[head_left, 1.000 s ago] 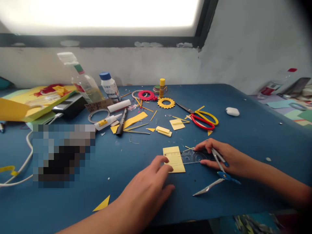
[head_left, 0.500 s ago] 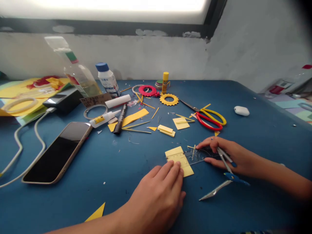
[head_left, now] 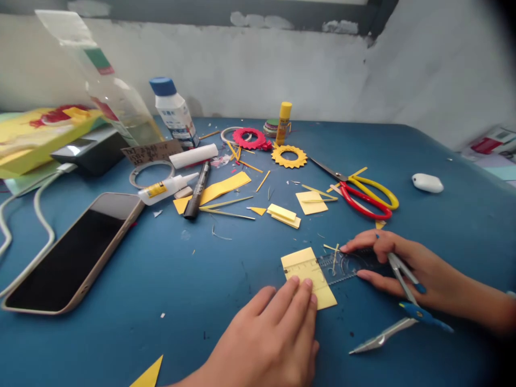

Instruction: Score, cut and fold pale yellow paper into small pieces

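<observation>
A small yellow sheet of paper [head_left: 324,294] lies on the table with a clear plastic ruler [head_left: 337,275] across it. My left hand [head_left: 268,336] rests on the sheet's lower left part, fingers stretched out flat and close together. At the ruler's right end, my right hand [head_left: 407,263] grips it between thumb and fingers. A drawing compass [head_left: 419,312], silver-legged with a blue joint, is tucked in that same hand, its legs spread and one leg pointing down to the left. Thin yellow paper strips [head_left: 335,257] cross at the ruler's upper edge.
Farther back are red-and-yellow scissors [head_left: 365,196], a yellow gear-shaped ring [head_left: 289,157], a red one [head_left: 250,138], a glue stick [head_left: 284,123] and folded yellow paper [head_left: 283,214]. A phone [head_left: 72,255], glue bottle [head_left: 165,188], black marker [head_left: 197,191] and tall bottle [head_left: 116,102] stand or lie leftward.
The view has tilted down and moved closer, so things appear shifted. Both hands keep the same hold on paper, ruler and compass.
</observation>
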Demonstrator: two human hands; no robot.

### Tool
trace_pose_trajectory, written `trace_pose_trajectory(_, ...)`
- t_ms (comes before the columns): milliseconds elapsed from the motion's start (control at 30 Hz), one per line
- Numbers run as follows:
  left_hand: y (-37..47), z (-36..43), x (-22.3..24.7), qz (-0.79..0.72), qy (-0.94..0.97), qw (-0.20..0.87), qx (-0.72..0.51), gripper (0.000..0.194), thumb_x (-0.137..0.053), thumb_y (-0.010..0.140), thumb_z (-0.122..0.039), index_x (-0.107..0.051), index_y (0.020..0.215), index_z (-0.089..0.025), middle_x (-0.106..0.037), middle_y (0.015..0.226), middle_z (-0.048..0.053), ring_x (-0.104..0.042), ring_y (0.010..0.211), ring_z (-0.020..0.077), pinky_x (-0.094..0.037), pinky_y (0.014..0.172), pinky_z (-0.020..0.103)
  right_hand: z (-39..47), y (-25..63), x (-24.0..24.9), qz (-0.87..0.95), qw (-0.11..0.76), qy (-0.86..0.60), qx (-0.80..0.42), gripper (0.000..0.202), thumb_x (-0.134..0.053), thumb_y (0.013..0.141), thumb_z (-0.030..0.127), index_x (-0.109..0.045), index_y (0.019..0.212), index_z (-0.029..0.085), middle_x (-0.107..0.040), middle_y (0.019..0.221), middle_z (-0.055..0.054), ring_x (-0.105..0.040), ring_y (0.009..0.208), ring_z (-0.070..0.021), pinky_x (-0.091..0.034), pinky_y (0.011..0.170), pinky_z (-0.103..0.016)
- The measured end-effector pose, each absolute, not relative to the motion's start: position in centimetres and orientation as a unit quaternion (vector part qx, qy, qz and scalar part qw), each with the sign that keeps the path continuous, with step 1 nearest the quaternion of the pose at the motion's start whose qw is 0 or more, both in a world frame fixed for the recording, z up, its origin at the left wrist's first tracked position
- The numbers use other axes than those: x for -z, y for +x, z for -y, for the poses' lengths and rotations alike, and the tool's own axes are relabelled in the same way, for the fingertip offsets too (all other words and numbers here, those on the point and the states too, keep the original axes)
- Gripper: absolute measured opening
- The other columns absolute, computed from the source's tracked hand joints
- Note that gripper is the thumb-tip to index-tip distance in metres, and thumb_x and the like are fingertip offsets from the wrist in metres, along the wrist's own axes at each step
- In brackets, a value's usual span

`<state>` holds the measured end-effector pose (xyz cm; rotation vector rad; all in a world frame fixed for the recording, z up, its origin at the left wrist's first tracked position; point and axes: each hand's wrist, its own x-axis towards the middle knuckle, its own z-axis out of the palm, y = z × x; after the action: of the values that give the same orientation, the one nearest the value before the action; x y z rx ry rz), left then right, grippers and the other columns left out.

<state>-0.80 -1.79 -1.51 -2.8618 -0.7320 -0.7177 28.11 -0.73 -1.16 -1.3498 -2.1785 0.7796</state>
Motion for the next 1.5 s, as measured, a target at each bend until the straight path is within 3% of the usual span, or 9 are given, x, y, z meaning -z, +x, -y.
trace_pose_trajectory(267,-0.8,1.7,1.4,0.249,-0.941,0.028,0.227,0.03,-0.042,0.09,-0.025,-0.063,0.11,-0.015,-0.065,0.119,0.002,-0.058,0.107,0.017,-0.046,0.08,0.026,0.8,27.7,0.7,0.781,0.231,-0.505,-0.284,0.032,-0.065,0.077,0.022,-0.034,0.077,0.027,-0.066,0.106,-0.003,-0.062,0.099,-0.0253,-0.051,0.085,-0.042)
trace_pose_trajectory(533,-0.4,1.1,0.6,0.24,-0.957,-0.025,0.159,0.041,-0.037,0.09,-0.026,-0.055,0.12,-0.005,-0.06,0.124,0.011,-0.058,0.107,0.0218,-0.047,0.081,0.029,0.7,27.6,0.5,0.781,0.222,-0.506,-0.289,0.03,-0.065,0.076,0.022,-0.036,0.078,0.027,-0.066,0.108,-0.003,-0.062,0.101,-0.0249,-0.05,0.086,-0.041)
trace_pose_trajectory(1033,-0.4,1.2,0.2,0.242,-0.96,-0.057,0.128,0.046,-0.041,0.089,-0.029,-0.048,0.126,-0.004,-0.051,0.133,0.016,-0.055,0.11,0.0252,-0.048,0.083,0.034,0.7,28.0,0.4,0.747,0.234,-0.528,-0.33,0.029,-0.066,0.078,0.027,-0.037,0.079,0.026,-0.065,0.107,-0.004,-0.061,0.101,-0.0243,-0.049,0.087,-0.041)
trace_pose_trajectory(1167,-0.5,1.3,0.2,0.244,-0.96,-0.065,0.123,0.046,-0.04,0.089,-0.029,-0.048,0.127,-0.005,-0.05,0.135,0.016,-0.054,0.111,0.0256,-0.048,0.083,0.035,0.1,28.3,0.2,0.657,0.31,-0.539,-0.427,0.034,-0.064,0.076,0.052,-0.043,0.078,0.025,-0.068,0.095,-0.007,-0.063,0.089,-0.0246,-0.05,0.078,-0.038)
trace_pose_trajectory(1267,-0.5,1.3,0.1,0.242,-0.961,-0.059,0.119,0.048,-0.04,0.089,-0.03,-0.046,0.129,-0.004,-0.05,0.134,0.016,-0.054,0.111,0.026,-0.047,0.084,0.034,-0.6,28.1,-0.3,0.58,0.387,-0.555,-0.454,0.049,-0.043,0.078,0.071,-0.057,0.08,0.024,-0.065,0.076,-0.005,-0.058,0.066,-0.0182,-0.047,0.059,-0.03)
trace_pose_trajectory(1367,-0.5,1.4,0.0,0.243,-0.962,-0.057,0.112,0.051,-0.04,0.088,-0.032,-0.045,0.13,-0.003,-0.049,0.135,0.016,-0.053,0.113,0.0268,-0.046,0.085,0.034,-1.4,26.4,-1.5,0.54,0.38,-0.62,-0.425,0.057,-0.032,0.088,0.063,-0.068,0.07,0.023,-0.062,0.08,-0.005,-0.055,0.072,-0.0164,-0.043,0.055,-0.026)
trace_pose_trajectory(1500,-0.6,1.4,-0.2,0.243,-0.961,-0.07,0.11,0.052,-0.041,0.088,-0.034,-0.044,0.131,-0.003,-0.049,0.135,0.015,-0.05,0.117,0.027,-0.044,0.09,0.036,-2.7,21.7,-2.9,0.603,0.292,-0.59,-0.45,0.039,-0.048,0.085,0.054,-0.064,0.071,0.021,-0.058,0.069,-0.001,-0.052,0.061,-0.0134,-0.04,0.05,-0.023)
